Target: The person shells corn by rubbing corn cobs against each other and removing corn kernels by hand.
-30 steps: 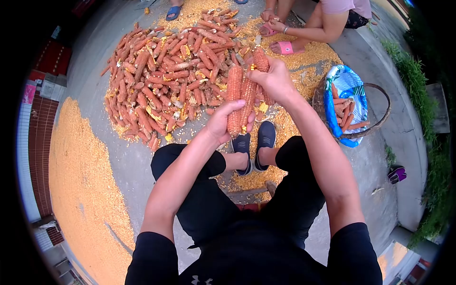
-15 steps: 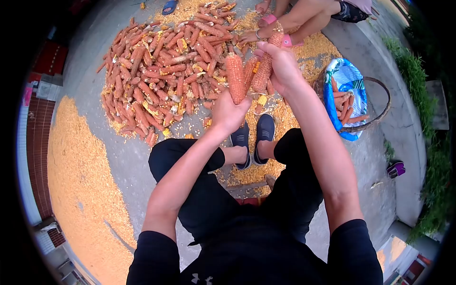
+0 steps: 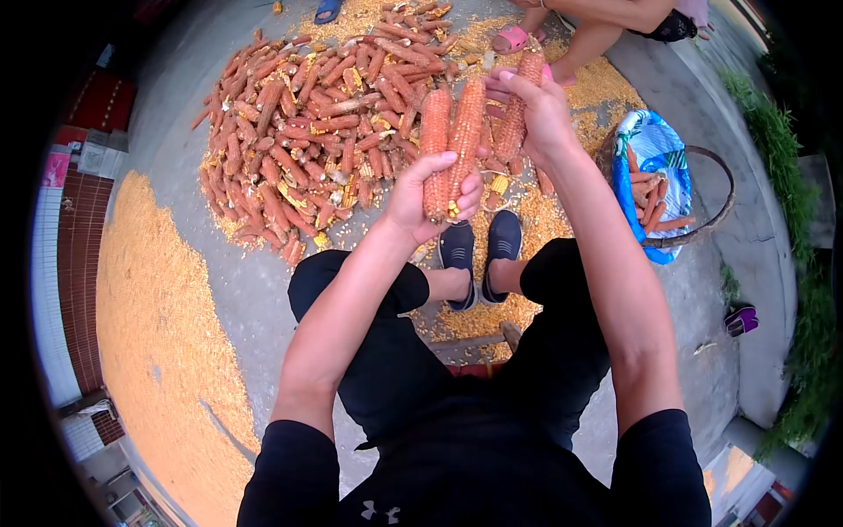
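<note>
My left hand (image 3: 428, 198) is closed around two reddish corn cobs side by side, a left cob (image 3: 434, 132) and a right cob (image 3: 467, 127). A few yellow kernels cling to the lower end of the right one. In my right hand (image 3: 537, 119) is a third corn cob (image 3: 530, 67), gripped upright and slightly tilted, just right of the other two. Both hands are raised in front of my knees, above the shoes (image 3: 457, 250). Beyond them lies a big heap of corn cobs (image 3: 307, 132), mostly stripped, with yellow kernels among them.
A basket (image 3: 625, 189) with a blue patterned lining and an arched handle stands on the right, holding several cobs. Loose kernels (image 3: 167, 316) cover the ground at left. Another person's legs and pink sandals (image 3: 511, 39) are at the top. A purple shoe (image 3: 742, 321) lies right.
The two cobs in my left hand now stand side by side and show more fully. My right hand's cob has moved away to the right. The other person's hand has left the heap's edge.
</note>
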Demonstrator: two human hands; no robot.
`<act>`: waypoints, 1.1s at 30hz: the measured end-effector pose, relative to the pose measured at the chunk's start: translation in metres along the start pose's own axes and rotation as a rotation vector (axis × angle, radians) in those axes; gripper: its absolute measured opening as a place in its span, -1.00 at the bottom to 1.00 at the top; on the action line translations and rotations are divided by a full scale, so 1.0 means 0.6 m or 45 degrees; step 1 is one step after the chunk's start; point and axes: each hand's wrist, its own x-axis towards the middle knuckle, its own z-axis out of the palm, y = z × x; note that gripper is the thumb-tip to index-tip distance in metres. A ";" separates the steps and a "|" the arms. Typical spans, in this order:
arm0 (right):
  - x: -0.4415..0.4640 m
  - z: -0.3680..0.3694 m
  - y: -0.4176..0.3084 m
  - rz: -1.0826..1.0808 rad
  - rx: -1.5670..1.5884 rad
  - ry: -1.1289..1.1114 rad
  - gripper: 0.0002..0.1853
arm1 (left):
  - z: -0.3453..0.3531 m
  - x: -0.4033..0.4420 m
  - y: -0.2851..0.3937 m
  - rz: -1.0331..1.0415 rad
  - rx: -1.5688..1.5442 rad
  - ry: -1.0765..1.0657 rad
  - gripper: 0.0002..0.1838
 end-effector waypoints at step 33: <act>-0.084 0.053 0.030 -0.576 -1.265 -0.446 -0.55 | -0.051 0.002 0.061 0.432 -0.088 0.598 -0.49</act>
